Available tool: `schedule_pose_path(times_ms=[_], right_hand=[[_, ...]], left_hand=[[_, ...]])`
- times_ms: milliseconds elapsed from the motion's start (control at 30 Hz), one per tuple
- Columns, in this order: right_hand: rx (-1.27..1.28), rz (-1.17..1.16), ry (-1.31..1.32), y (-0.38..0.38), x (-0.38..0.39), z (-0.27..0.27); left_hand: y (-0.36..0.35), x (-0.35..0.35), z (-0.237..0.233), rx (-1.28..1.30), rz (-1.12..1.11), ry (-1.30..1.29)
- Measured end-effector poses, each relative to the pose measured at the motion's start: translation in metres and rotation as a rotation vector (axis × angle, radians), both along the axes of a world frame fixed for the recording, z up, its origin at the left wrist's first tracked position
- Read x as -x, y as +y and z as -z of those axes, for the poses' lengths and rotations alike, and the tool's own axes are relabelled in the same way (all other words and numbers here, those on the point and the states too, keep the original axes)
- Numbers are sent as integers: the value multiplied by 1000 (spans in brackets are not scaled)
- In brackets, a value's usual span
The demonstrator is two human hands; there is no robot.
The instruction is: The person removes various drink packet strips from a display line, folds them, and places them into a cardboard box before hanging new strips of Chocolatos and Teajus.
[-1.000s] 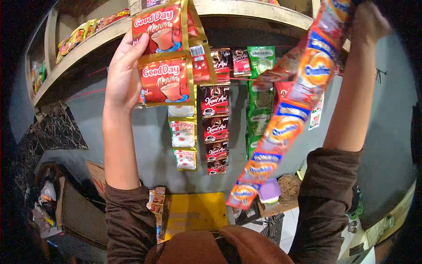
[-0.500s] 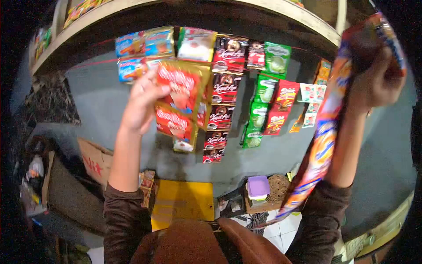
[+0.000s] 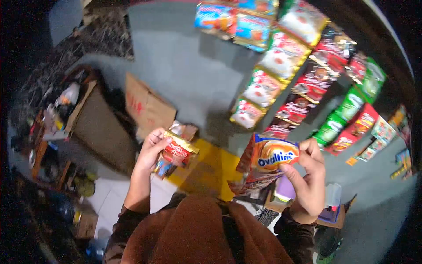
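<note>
My left hand is closed on red Good Day coffee sachets with gold edges, folded together in front of my chest. To their right, my right hand pinches a strip of orange Ovaltine sachets between thumb and fingers; its lower part hangs toward my body. Beyond both hands, strips of sachets hang along the grey wall: blue ones, white and red ones, dark red coffee ones, green ones and red ones.
A cardboard piece leans by the wall at left, near a cluttered shelf. Below my hands stands a yellow surface. A purple lid shows behind my right hand, and white floor tiles lie at lower left.
Both hands have come down from the hanging row toward my chest. The Good Day sachets came away with my left hand; the long Ovaltine strip is now bunched. My view has turned left and down.
</note>
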State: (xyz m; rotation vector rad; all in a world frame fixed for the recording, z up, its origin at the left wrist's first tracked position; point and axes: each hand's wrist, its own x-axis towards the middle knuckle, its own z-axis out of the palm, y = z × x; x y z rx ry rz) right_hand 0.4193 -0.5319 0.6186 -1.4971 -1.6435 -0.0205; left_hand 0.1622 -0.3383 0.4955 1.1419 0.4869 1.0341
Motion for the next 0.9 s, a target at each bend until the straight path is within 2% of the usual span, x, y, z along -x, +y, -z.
schedule_pose_path(times_ms=[100,133,200,233,267,333,400,467,600,633,800,833,900], right_hand=[[-31,86,66,34,20,15],[-88,74,-20,51,23,17],[-177,10,88,87,34,22],[-146,-11,115,102,41,22],[-146,-38,59,119,42,24],[-155,-8,216,159,53,33],[-146,5,283,196,70,33],[-230,18,210,238,79,42],[-285,104,180,296,98,40],[-323,136,144,307,102,36],[-403,18,383,327,126,-9],[-416,72,330,329,125,-9],[-473,72,369,330,147,-7]], left_hand=[[3,35,7,-99,-217,200],[5,42,7,-142,-281,197],[9,58,2,-133,-390,258],[17,69,5,-235,-446,302],[25,77,7,-230,-449,309],[45,89,6,-777,-748,683],[70,101,12,-703,-731,676],[103,114,24,-503,-564,573],[169,130,61,-382,-343,510],[180,131,60,-378,-329,507],[224,118,46,-116,-231,157],[240,117,52,-291,-217,120],[244,115,51,-248,-211,77]])
